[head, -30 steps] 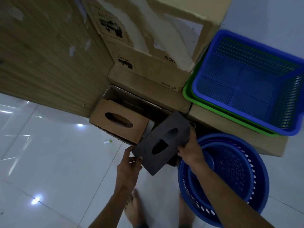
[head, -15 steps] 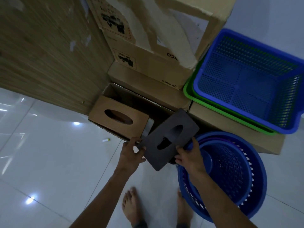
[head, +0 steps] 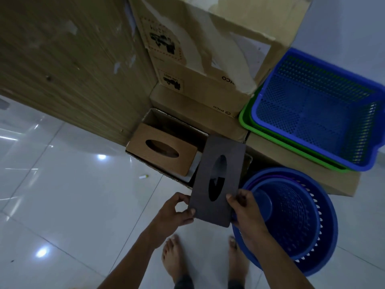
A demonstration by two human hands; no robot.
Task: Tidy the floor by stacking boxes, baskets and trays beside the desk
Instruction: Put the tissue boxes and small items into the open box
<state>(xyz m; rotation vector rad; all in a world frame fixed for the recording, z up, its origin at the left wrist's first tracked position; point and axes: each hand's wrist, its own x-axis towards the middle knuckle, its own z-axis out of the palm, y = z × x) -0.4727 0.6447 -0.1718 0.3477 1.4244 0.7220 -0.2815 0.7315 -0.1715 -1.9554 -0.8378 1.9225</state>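
Observation:
A dark grey tissue box (head: 227,151) with an oval slot hangs above the floor, its long side pointing away from me. My left hand (head: 173,211) grips its near left corner and my right hand (head: 245,209) grips its near right edge. Its far end lies over an open cardboard box (head: 158,117) on the floor, which holds a light wooden tissue box (head: 162,149). Round blue baskets (head: 291,217), nested, stand on the floor to the right of my hands.
A wood-grain desk side (head: 68,65) rises at the left. Stacked cardboard boxes (head: 208,59) stand behind the open box. A blue tray inside a green tray (head: 316,109) rests on a flat carton at right. My bare feet and white tiles (head: 73,205) lie below.
Both hands have turned the dark tissue box from a slant to nearly straight away from me, and my grip has shifted to its near end. The view has tipped a little.

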